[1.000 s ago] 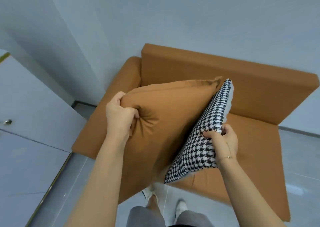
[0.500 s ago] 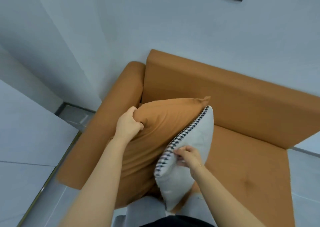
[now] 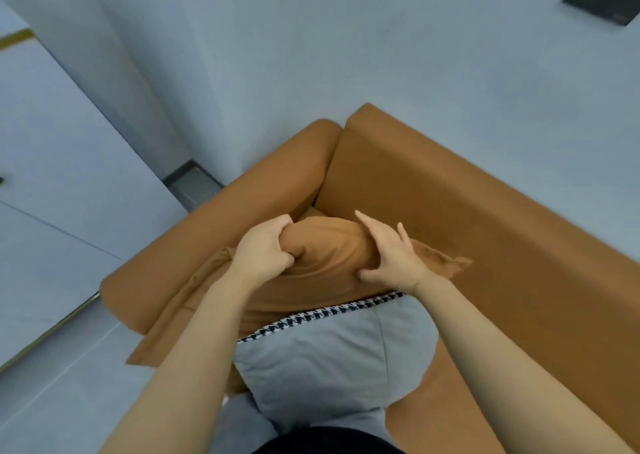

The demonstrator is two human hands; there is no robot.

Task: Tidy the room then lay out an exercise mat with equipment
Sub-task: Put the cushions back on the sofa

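Matt orange cloth covers the sofa and the creased orange cushion; the grey pillow is smooth fabric, houndstooth-edged; floor tiles shine.

A sofa is occupying the centre and right of the frame, backing against the wall. A large cushion is lying at its left end, beside the armrest. A smaller cushion is sitting below it, overlapping its lower edge. Both hands, left hand and right hand, are resting on the large cushion's upper part. A door is standing at the left.
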